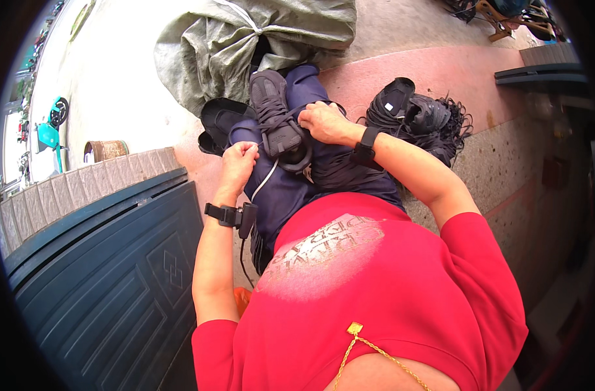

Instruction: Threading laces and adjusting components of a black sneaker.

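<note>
Outdoor paved ground (128, 72), pale concrete with a pinkish strip; I see the person seated, dark shoe (276, 117) resting on the lap over navy trousers (291, 189).

Left hand (239, 163) sits just left of the shoe's heel end, clenched on a thin white cord (263, 181) that runs down from the shoe. Black wrist strap on that forearm.

Right hand (325, 122) is just right of the shoe, fingers curled onto its upper edge, grasping the lace area; exact pinch is hidden by the knuckles. Black watch on that wrist.

Around the shoe:
- grey-green sack (212, 45) tied with white string, beyond the shoe's toe
- black shoe upper (219, 117) lying open, left of the shoe on the ground
- pile of dark shoes (414, 114) with loose laces, right of it, past the right forearm
- dark teal panelled door (108, 280) well left and nearer the person, edged by a tiled curb (82, 189)
- rusty tin (105, 150) beyond that curb

Red shirt fills the lower view.
</note>
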`<state>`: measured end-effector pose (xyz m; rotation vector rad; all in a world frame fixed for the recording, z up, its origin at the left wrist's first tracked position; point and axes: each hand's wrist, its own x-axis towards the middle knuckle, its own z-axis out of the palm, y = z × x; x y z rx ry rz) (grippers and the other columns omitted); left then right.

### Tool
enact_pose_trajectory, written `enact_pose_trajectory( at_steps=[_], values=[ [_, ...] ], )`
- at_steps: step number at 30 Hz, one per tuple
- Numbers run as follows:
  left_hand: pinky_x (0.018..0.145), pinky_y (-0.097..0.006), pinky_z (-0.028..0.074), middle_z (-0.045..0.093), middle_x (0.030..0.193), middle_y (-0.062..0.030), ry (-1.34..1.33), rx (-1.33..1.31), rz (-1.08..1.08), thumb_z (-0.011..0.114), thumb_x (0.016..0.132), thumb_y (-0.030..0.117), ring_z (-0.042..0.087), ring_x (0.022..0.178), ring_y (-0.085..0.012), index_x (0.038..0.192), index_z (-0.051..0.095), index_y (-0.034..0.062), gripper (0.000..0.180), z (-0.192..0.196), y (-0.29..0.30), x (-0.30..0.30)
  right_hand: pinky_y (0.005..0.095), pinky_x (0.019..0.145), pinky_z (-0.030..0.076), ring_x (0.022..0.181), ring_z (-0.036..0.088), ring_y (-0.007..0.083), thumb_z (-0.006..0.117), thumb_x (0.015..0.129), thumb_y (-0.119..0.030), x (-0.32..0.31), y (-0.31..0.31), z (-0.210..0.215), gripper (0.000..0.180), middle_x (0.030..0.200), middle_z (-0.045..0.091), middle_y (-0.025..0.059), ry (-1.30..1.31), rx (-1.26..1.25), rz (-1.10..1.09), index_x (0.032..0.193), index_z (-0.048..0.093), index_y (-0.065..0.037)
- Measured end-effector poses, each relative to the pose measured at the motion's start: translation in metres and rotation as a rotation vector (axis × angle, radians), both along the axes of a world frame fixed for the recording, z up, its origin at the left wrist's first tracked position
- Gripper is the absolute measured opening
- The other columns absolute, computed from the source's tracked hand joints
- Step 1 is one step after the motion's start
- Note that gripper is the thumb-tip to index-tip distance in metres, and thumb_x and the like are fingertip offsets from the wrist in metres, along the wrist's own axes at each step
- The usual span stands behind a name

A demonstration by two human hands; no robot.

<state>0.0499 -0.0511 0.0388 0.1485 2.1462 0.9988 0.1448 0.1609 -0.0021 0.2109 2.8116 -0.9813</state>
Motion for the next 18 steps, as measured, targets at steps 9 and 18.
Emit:
enact_pose_trajectory(
  at_steps=[9,18],
  values=[
    [0.064,-0.033,0.045,0.060,0.071,-0.0142,0.499,-0.133,-0.172,0.053,0.081,0.016,0.059,0.067,-0.0218,0.085,0.060,-0.0009,0.019,-0.021,0.007,0.007,0.0392,0.069,0.036,0.084,0.049,0.0241,0.053,0.069,-0.013,-0.002,-0.002,0.020,0.013,0.082,0.053,0.0087,0.248,0.331,0.220,0.077,0.058,-0.004],
    [0.068,-0.040,0.045,0.061,0.079,-0.0140,0.775,-0.151,-0.525,0.053,0.080,0.018,0.056,0.079,-0.0316,0.080,0.062,0.0045,0.016,-0.008,0.023,-0.002,0.0406,0.068,0.038,0.085,0.050,0.0256,0.053,0.070,-0.013,-0.002,0.000,0.005,0.011,0.082,0.054,0.0087,0.231,0.288,0.187,0.077,0.058,-0.007]
  ],
)
